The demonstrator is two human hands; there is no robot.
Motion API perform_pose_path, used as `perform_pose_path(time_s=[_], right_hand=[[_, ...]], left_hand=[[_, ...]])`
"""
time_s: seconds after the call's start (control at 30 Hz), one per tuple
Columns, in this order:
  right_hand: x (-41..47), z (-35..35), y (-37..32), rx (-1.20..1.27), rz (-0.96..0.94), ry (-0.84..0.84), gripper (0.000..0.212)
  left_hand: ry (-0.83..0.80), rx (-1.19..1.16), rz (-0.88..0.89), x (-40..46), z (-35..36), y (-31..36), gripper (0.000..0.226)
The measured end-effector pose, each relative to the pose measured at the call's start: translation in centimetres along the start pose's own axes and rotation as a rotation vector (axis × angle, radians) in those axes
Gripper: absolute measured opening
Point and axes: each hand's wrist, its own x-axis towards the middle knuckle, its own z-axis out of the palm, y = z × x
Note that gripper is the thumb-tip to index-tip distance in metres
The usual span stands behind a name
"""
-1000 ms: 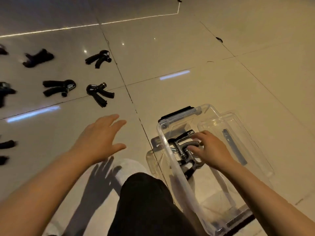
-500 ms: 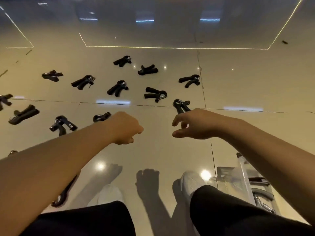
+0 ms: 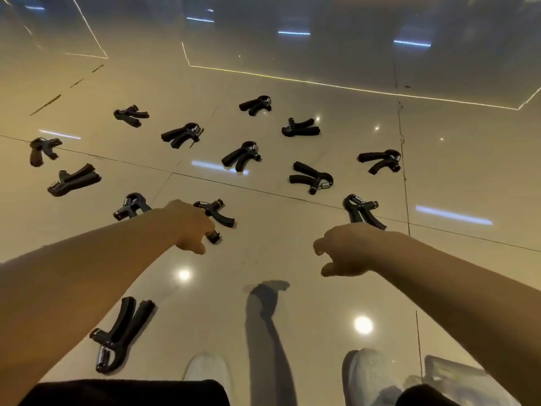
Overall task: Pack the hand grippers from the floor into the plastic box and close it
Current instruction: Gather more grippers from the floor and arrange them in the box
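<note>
Head view, left hand (image 3: 190, 227) touching hand gripper (image 3: 218, 216), fingers curled

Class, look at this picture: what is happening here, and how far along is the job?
A person reaches both arms out over a tiled floor scattered with black hand grippers. The left hand is at one hand gripper, seemingly taking hold of it; the right hand, loosely curled, holds nothing and hangs just short of another hand gripper. Only a corner of the plastic box shows. Most grippers remain unpacked.
</note>
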Motion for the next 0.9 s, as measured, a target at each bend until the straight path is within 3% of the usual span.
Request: perform_pose_path(time_s=[0.17, 0.37, 0.47, 0.6, 0.77, 0.9], right_hand=[[5.7, 3.5, 4.1, 0.221, 0.084, -0.067, 0.054], [9.1, 8.4, 12.2, 0.364, 0.374, -0.082, 0.058], [11.3, 10.3, 14.2, 0.383, 0.464, 0.019, 0.049], [15.4, 12.7, 14.5, 0.498, 0.564, 0.23, 0.04], [17.2, 16.7, 13.0, 0.407, 0.538, 0.105, 0.063], [16.4, 17.5, 13.9, 0.425, 0.501, 0.175, 0.051]], left_hand=[[0.106, -0.254, -0.003, 6.4, 0.7, -1.3, 0.054], [0.096, -0.213, -0.01, 12.2, 5.8, -0.2, 0.069], [0.129, -0.29, -0.077, 14.9, 8.5, 0.4, 0.074], [0.238, -0.636, -0.229, 18.3, 11.2, 1.7, 0.073], [0.234, -0.862, -0.247, 20.5, 12.9, 4.2, 0.082], [0.272, -0.941, -0.285, 20.5, 12.5, 4.0, 0.073]])
